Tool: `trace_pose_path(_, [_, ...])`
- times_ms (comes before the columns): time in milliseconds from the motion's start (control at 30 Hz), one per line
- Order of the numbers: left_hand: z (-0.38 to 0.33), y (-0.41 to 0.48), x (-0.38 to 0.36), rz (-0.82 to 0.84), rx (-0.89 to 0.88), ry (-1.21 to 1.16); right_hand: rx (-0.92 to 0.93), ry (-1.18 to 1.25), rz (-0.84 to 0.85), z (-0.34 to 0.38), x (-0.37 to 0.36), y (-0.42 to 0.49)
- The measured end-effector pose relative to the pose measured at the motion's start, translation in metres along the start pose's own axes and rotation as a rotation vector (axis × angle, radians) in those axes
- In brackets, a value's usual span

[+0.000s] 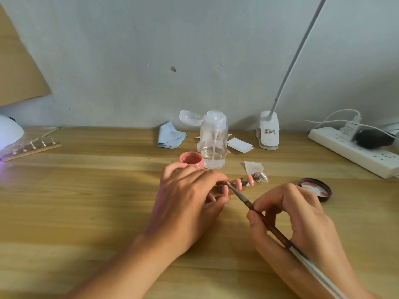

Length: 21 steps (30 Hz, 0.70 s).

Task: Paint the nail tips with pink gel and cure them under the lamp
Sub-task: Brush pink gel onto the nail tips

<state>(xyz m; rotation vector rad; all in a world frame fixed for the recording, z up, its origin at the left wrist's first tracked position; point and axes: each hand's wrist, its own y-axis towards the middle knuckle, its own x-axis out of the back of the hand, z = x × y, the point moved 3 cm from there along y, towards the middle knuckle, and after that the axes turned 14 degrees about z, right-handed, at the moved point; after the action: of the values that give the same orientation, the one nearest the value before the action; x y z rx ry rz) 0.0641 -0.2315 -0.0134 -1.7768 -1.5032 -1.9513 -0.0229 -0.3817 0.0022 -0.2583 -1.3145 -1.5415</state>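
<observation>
A wooden strip [241, 189] with small stands carries several nail tips [238, 183], some coated pink. My left hand [190, 197] grips the strip's left end between fingers and thumb, hiding that end. My right hand [295, 216] pinches a thin brush [259, 214] like a pen; its tip touches a nail tip near my left fingers. An open pot of pink gel [191, 160] stands just behind my left hand. The pot's black lid [315, 189] lies upturned at the right. The white curing lamp [8, 131] glows violet at the far left.
A second wooden strip with stands [32, 147] lies by the lamp. A clear pump bottle [213, 143], blue cloth [170, 135], paper wipes [239, 145] and a clip-lamp base [268, 131] stand at the back. A white power strip [354, 151] lies at the right.
</observation>
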Motion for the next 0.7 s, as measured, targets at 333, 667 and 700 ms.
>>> trace_pose_path(333, [-0.0002, 0.0001, -0.0005, -0.006, -0.006, 0.008, 0.001, -0.026, 0.028, 0.0012, 0.0010, -0.0005])
trace_pose_path(667, [-0.0001, 0.0011, -0.0020, 0.128, 0.036, -0.045, -0.140, 0.231, -0.045, -0.0050, 0.0060, -0.0059])
trace_pose_path(700, [0.0010, 0.0005, -0.0024, 0.154, 0.050, -0.057, -0.161, 0.249, -0.053, -0.0065, 0.0059, -0.0063])
